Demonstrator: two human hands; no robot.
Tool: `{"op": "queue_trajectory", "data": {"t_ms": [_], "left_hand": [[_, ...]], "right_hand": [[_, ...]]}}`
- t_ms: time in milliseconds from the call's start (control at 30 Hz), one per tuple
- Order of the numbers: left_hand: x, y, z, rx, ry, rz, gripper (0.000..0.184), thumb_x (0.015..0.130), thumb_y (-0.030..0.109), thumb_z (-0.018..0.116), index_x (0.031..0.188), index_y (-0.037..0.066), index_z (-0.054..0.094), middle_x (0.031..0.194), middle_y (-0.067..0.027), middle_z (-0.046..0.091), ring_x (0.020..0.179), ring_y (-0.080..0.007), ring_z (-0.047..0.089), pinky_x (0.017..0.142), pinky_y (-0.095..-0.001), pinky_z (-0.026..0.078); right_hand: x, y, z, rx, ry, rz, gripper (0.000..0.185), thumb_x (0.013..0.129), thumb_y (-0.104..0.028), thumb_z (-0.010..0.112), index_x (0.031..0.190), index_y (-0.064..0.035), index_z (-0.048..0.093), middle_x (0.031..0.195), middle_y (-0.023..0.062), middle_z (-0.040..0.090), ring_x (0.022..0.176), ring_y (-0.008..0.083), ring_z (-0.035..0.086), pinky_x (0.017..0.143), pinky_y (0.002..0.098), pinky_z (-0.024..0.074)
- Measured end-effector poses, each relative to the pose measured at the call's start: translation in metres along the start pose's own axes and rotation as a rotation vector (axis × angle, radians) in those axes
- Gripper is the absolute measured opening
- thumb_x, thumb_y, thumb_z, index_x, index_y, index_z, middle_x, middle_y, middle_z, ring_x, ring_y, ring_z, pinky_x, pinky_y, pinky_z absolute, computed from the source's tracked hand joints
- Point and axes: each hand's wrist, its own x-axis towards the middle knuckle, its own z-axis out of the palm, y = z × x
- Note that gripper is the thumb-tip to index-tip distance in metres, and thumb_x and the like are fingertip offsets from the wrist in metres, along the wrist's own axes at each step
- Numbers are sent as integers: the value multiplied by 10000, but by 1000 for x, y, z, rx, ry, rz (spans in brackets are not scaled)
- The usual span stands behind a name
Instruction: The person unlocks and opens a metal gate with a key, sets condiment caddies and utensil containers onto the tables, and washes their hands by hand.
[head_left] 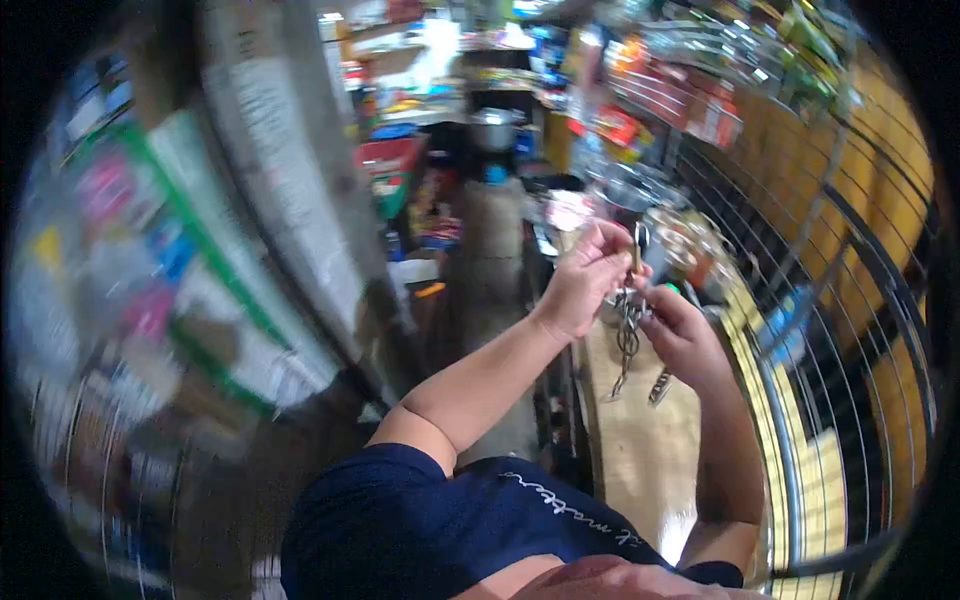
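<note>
My left hand (588,278) is closed, its thumb and fingers pinching a small padlock (637,260) with a brass-coloured body and a metal shackle pointing up. Just to the right and a little lower, my right hand (686,338) has its fingers curled in against the top of a metal chain (628,338). The chain dangles below both hands in front of the wooden counter. A second short end of chain (660,386) hangs under my right hand. Blur and the fingers hide whether the shackle passes through a link.
A pale wooden counter (640,450) runs beneath my hands. Wire grating (780,440) rises along the right side. To the left stands a weathered post or door edge (290,170), with packed goods beyond it. A narrow aisle (495,230) leads to crowded shelves.
</note>
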Motion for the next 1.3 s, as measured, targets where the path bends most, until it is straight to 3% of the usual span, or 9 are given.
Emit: {"op": "queue_trajectory", "data": {"t_ms": [367, 500, 533, 633, 767, 833, 1033, 1100, 1300], "left_hand": [[-134, 188, -1, 200, 139, 185, 126, 876, 78, 478, 1000, 92, 467, 964, -40, 535, 897, -158, 573, 785, -376, 492], [-156, 228, 0, 159, 54, 162, 152, 883, 79, 462, 1034, 90, 452, 977, -69, 529, 928, -240, 574, 825, -446, 483], [-160, 237, 2, 176, 49, 193, 207, 873, 124, 483, 1073, 84, 447, 879, -118, 596, 972, -346, 567, 839, -561, 454], [-173, 268, 23, 264, 127, 261, 155, 887, 87, 463, 1041, 73, 458, 885, -119, 581, 861, -262, 595, 652, -372, 496], [-172, 281, 63, 349, 336, 452, 135, 880, 76, 429, 1009, 36, 440, 787, -128, 561, 698, -208, 546, 572, -290, 403], [-168, 281, 73, 409, 365, 497, 147, 869, 91, 449, 997, 23, 471, 797, -119, 552, 735, -219, 540, 572, -293, 401], [-174, 331, 116, 673, 241, 851, 148, 855, 80, 461, 947, -32, 492, 808, -113, 501, 766, -200, 480, 588, -301, 369], [-179, 355, 138, 776, 217, 983, 117, 844, 53, 473, 916, -38, 491, 808, -121, 497, 791, -215, 479, 602, -311, 355], [-201, 410, 168, 948, 236, 1090, 140, 818, 32, 487, 935, -43, 499, 823, -180, 592, 759, -287, 571, 593, -355, 376]], "right_hand": [[68, -171, 109, -146, -257, -618, 131, 764, -53, 616, 840, -6, 520, 699, 148, 566, 655, 301, 579, 601, 335, 445], [111, -204, 142, 112, -209, -775, 139, 821, -49, 606, 894, -36, 488, 754, 25, 555, 658, 94, 518, 599, 241, 442], [115, -215, 143, 267, -314, -581, 176, 824, -98, 619, 922, -56, 479, 750, 4, 544, 620, 77, 499, 548, 220, 421], [129, -228, 157, 589, -561, -367, 272, 821, -267, 645, 960, -105, 477, 739, -33, 533, 450, 25, 366, 368, 160, 245], [136, -215, 186, 947, -1066, -237, 323, 809, -370, 646, 919, -104, 499, 614, -10, 468, 434, 50, 362, 371, 200, 274], [141, -197, 201, 1131, -1334, -182, 290, 805, -280, 665, 912, -74, 490, 667, 14, 520, 450, 74, 415, 403, 221, 337], [159, -147, 243, 585, -1846, -537, 182, 775, 39, 619, 827, -57, 473, 844, 61, 567, 763, 138, 563, 625, 264, 452], [173, -159, 224, 670, -1617, -427, 142, 802, -9, 600, 831, -66, 473, 803, 73, 587, 696, 144, 592, 621, 260, 473], [265, -275, 151, 1218, -911, -852, 165, 844, -208, 593, 871, -52, 544, 657, 8, 522, 489, 97, 469, 407, 247, 371]]}}
